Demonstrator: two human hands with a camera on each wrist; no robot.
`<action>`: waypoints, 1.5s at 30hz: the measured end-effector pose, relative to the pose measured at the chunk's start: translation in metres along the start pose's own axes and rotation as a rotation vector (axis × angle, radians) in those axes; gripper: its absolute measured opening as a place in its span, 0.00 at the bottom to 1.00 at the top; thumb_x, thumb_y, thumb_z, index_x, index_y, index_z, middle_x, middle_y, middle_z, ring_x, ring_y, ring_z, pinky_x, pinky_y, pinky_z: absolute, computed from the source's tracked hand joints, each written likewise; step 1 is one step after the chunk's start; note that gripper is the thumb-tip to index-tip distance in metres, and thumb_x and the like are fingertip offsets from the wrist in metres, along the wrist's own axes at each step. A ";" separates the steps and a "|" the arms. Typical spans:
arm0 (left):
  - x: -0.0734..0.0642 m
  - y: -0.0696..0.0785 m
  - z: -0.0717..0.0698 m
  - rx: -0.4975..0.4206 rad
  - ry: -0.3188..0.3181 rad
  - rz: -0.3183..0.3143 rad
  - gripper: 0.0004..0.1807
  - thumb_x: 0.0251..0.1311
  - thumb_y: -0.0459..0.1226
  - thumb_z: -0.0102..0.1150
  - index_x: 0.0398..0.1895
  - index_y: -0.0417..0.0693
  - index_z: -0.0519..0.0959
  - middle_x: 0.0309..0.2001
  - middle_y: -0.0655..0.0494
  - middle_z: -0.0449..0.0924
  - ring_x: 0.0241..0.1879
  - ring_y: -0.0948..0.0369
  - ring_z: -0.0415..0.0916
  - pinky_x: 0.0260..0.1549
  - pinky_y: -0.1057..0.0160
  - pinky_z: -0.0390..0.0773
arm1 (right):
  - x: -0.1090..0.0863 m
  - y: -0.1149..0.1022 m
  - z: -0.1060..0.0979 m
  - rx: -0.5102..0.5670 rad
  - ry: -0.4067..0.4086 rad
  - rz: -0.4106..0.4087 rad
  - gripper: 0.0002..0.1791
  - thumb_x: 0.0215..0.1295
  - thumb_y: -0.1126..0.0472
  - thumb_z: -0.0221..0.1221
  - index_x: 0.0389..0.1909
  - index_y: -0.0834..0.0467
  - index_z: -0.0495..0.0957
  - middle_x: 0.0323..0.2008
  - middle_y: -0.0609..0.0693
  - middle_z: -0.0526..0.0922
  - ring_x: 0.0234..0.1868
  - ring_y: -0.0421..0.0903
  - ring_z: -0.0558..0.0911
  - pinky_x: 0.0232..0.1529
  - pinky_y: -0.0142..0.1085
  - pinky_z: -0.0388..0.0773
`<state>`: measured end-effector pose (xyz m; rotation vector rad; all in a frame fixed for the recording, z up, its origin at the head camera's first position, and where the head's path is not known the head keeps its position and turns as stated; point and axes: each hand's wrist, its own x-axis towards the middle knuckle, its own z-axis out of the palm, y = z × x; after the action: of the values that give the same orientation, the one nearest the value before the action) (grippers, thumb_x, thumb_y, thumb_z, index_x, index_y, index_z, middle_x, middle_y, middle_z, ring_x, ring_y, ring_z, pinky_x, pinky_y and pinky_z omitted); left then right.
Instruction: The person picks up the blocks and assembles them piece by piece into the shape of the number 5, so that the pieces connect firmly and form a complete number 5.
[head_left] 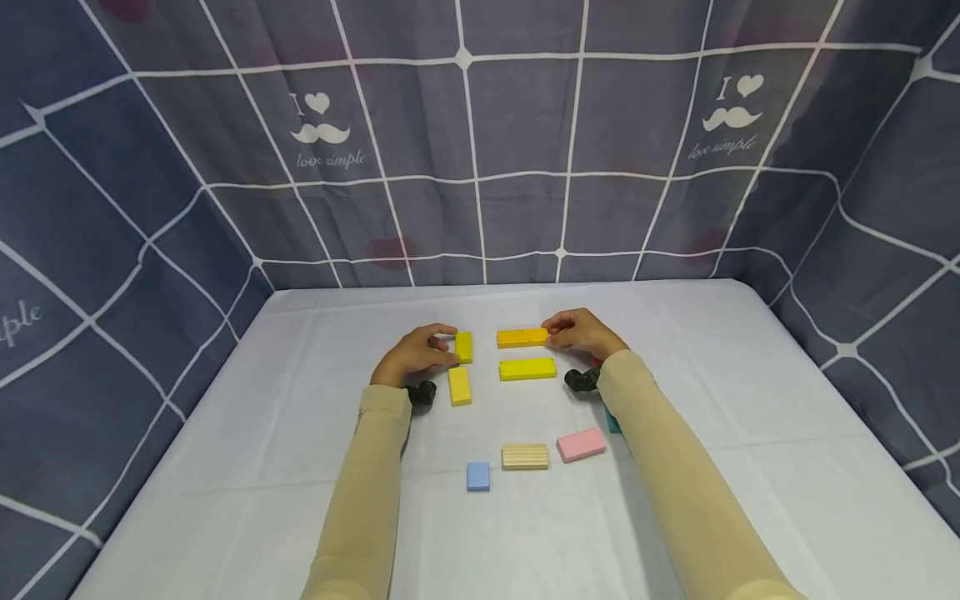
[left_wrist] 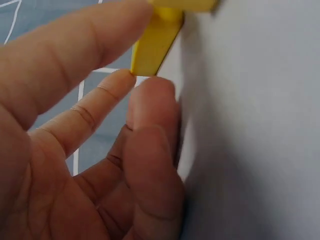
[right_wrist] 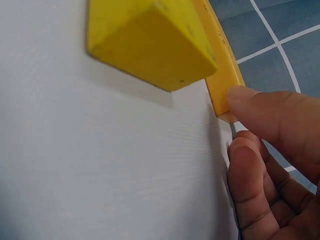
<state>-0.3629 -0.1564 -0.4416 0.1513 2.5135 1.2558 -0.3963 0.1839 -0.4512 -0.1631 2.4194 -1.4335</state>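
Observation:
In the head view my left hand (head_left: 418,354) is at a small yellow block (head_left: 464,347), thumb at its near end and a fingertip at its far end. The left wrist view shows that block (left_wrist: 155,47) between the thumb and a fingertip, other fingers loosely bent. With thumb and fingers my right hand (head_left: 585,333) pinches the right end of a long orange-yellow block (head_left: 521,337). A second long yellow block (head_left: 527,369) lies just nearer, parallel to it. Another small yellow block (head_left: 460,387) sits just below the one at my left hand.
Nearer on the white-covered table (head_left: 247,500) lie a blue block (head_left: 477,477), a ridged beige block (head_left: 525,457) and a pink block (head_left: 581,445). A teal block (head_left: 613,421) is partly hidden by the right sleeve. A grey checked curtain (head_left: 517,217) encloses the table's back and sides.

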 end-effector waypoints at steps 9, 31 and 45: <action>0.003 0.021 -0.001 0.061 -0.061 -0.022 0.33 0.65 0.37 0.76 0.73 0.47 0.75 0.56 0.43 0.77 0.44 0.53 0.75 0.44 0.61 0.79 | 0.001 -0.002 -0.004 0.033 -0.014 -0.018 0.21 0.70 0.71 0.68 0.62 0.70 0.81 0.44 0.53 0.82 0.41 0.45 0.78 0.44 0.30 0.79; 0.010 0.046 0.012 0.207 -0.123 -0.020 0.32 0.62 0.38 0.77 0.68 0.47 0.76 0.56 0.45 0.80 0.52 0.50 0.73 0.56 0.53 0.74 | -0.002 -0.006 0.002 0.014 -0.007 0.030 0.21 0.71 0.70 0.68 0.63 0.68 0.81 0.46 0.54 0.80 0.43 0.48 0.76 0.45 0.31 0.77; 0.018 0.049 0.017 0.237 -0.133 -0.039 0.33 0.63 0.39 0.78 0.70 0.48 0.75 0.58 0.44 0.79 0.53 0.51 0.72 0.61 0.52 0.73 | -0.001 -0.003 -0.001 0.038 -0.035 0.011 0.22 0.69 0.73 0.68 0.63 0.70 0.81 0.46 0.53 0.81 0.43 0.47 0.77 0.45 0.30 0.79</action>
<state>-0.3763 -0.1098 -0.4162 0.2318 2.5278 0.8988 -0.3965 0.1837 -0.4478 -0.1643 2.3595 -1.4591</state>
